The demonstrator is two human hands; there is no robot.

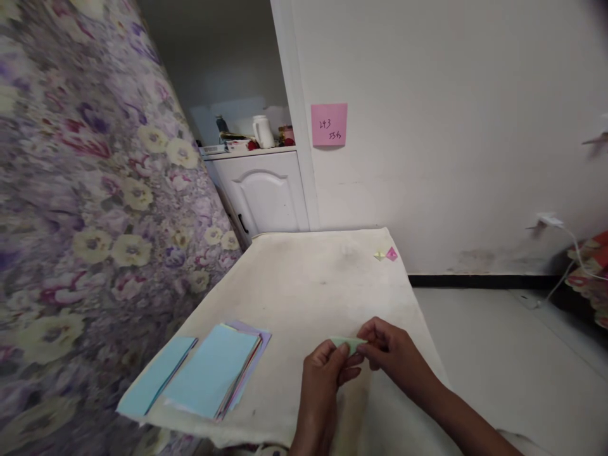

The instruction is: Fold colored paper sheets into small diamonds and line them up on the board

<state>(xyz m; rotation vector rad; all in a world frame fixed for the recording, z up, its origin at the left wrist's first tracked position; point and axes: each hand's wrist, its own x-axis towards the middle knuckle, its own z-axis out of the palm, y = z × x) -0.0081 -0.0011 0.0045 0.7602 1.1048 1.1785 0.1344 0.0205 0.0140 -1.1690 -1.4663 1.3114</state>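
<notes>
A small piece of folded light green paper [348, 342] is held up between my two hands, above the near right part of the cloth-covered table [304, 285]. My left hand [327, 373] pinches it from the left, thumb on the front and fingers behind. At its right end, the thumb and fingers of my right hand [384, 345] are closed on the tip. Part of the paper is hidden by my fingers. Toward the table's far right corner lie a small yellow folded paper piece [379, 255] and a pink one [391, 254], side by side.
A stack of coloured paper [213, 370] and a narrower blue stack [159, 377] lie at the table's left. A floral curtain [95, 221] hangs alongside. A pink note [329, 125] is on the wall; a white jug [263, 132] stands on the cabinet [266, 199].
</notes>
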